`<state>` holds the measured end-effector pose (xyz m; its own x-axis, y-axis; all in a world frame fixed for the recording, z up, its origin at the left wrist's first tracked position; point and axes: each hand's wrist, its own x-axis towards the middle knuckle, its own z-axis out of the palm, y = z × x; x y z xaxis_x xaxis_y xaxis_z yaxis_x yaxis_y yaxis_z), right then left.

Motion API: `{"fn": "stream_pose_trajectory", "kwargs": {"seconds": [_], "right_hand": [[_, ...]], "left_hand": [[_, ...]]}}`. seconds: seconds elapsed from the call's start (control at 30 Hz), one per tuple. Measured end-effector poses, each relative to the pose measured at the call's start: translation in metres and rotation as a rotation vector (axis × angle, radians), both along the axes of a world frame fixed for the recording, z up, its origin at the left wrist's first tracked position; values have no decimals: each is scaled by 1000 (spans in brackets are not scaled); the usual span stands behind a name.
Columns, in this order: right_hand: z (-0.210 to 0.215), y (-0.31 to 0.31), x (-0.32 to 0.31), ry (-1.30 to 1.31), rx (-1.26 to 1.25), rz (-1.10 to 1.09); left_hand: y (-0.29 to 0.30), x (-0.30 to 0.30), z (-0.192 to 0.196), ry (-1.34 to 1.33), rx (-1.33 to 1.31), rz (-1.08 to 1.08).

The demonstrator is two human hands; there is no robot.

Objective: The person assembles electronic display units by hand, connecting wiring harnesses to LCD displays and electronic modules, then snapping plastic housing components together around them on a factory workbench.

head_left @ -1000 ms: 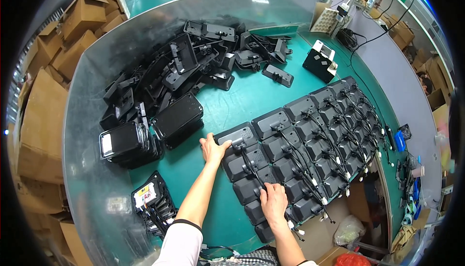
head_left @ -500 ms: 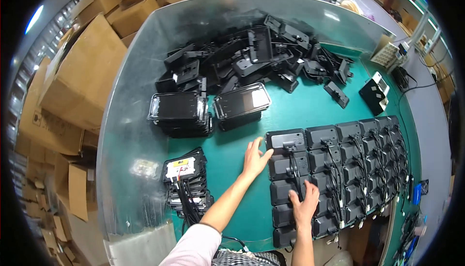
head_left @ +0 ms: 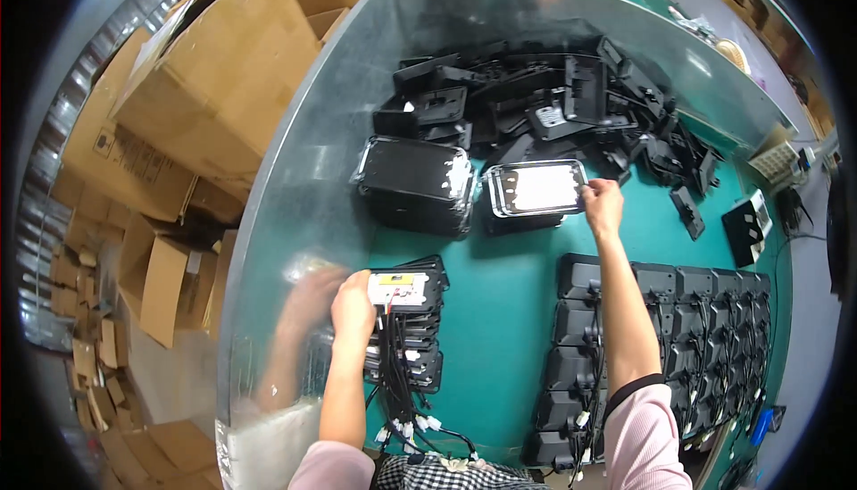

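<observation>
My left hand [head_left: 354,307] is at the left edge of the top black unit [head_left: 400,290], which carries a white plate, a yellow label and a red wire. Its fingers are closed on that edge, the tips partly hidden. Dark cables [head_left: 393,356] hang from this stack toward me, ending in white plugs. Farther to the right, my right hand [head_left: 603,206] pinches the right edge of a shiny, clear-rimmed rectangular panel [head_left: 538,188] on top of a short stack. A taller stack of similar black panels [head_left: 415,169] stands just left of it.
Loose black plastic housings [head_left: 509,102] are heaped at the back. Rows of black cabled units [head_left: 571,367] cover the right side. A metal side wall [head_left: 290,186] bounds the left, with cardboard boxes [head_left: 214,70] beyond. A black-and-white box [head_left: 746,229] stands far right.
Both hands have left the rows of units. My left hand has moved left to the cabled stack; my right hand has reached forward to the shiny panel. The view has shifted left.
</observation>
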<state>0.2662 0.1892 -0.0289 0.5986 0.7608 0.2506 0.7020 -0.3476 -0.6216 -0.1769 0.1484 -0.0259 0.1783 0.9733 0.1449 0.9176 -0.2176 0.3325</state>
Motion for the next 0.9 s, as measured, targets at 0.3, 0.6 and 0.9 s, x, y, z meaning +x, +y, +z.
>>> {"fn": "stream_pose_trajectory", "kwargs": {"seconds": [0.3,0.6,0.9], "right_hand": [[51,-131,-63,1047,262,114],[5,-282,-127,1936,427,-6],[9,-315,-146,1964,536,-12]], "left_hand": [[34,4,-28,466,-55,-71],[-10,10,61,-332,145,-169],[-25,17,17,-259,-110,-153]]}}
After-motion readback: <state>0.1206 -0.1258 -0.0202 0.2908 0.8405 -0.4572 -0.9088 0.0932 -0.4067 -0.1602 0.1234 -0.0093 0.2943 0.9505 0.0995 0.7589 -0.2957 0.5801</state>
